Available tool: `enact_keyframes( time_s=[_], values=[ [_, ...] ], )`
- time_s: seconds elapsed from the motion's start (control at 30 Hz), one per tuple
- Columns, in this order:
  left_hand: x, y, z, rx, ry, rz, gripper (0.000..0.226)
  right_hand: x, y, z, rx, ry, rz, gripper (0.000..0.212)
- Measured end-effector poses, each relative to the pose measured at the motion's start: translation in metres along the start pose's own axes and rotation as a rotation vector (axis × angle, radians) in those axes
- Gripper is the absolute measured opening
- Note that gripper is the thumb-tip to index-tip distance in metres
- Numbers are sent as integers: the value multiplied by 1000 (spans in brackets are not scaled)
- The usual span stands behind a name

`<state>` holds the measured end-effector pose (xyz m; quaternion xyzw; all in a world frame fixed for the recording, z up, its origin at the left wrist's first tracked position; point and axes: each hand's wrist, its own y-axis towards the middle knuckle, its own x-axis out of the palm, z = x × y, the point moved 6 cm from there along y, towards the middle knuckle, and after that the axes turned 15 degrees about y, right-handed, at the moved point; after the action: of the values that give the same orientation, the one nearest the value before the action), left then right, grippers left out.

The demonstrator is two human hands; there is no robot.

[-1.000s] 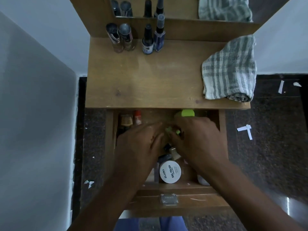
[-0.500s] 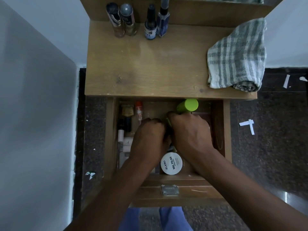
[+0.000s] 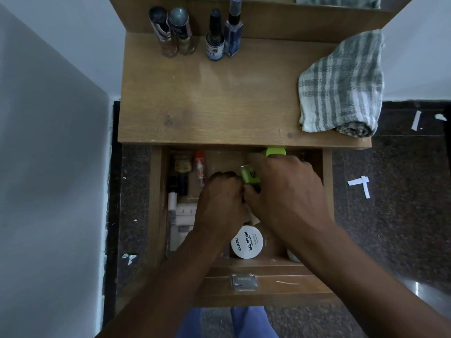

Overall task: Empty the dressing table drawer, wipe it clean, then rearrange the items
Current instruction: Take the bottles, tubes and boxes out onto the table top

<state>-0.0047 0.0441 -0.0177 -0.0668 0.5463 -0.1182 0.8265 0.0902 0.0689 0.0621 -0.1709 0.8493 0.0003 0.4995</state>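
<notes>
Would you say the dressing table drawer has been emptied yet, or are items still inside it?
Not emptied. The open drawer still holds a white nail polish jar, a red tube and small bottles along its left side; both hands reach among them.

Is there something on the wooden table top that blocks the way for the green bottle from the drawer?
Nothing visible does: the wooden table top is bare between four small bottles at the back and the striped cloth.

We see the drawer [image 3: 156,206] pulled out below the table [image 3: 219,106]. Four bottles [image 3: 195,32] stand at the table's back left; a folded cloth [image 3: 341,86] lies at its right edge. A round tub [image 3: 247,242] sits at the drawer's front, tubes [image 3: 180,215] along its left side.
</notes>
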Motion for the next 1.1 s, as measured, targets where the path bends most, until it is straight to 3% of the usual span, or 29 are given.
enact_keyframes(
  time_s=[0.13,0.23,0.37,0.5,0.63,0.73,0.9,1.1],
  values=[
    [3,0,3,-36,-31,-73,6,-26,-2,-2,29,140,94,34],
    [-4,-5,3,-103,-129,-125,15,-40,-2,-5,69,426,119,27],
    [-31,-12,0,-106,-284,-4,23,-52,4,-6,141,832,83,25],
    [-62,-18,-16,-158,-548,-12,39,-62,16,7,218,1239,74,30],
    [-102,-20,-30,-191,-769,38,41,-67,28,11,216,1519,58,46],
    [-119,-18,-39,-249,-1008,57,25,-67,37,9,215,1656,95,40],
    [-135,-10,-56,-291,-1312,132,29,-58,50,5,311,1812,163,29],
    [-134,5,-66,-380,-1541,255,15,-50,63,-11,375,1707,184,28]
  ],
)
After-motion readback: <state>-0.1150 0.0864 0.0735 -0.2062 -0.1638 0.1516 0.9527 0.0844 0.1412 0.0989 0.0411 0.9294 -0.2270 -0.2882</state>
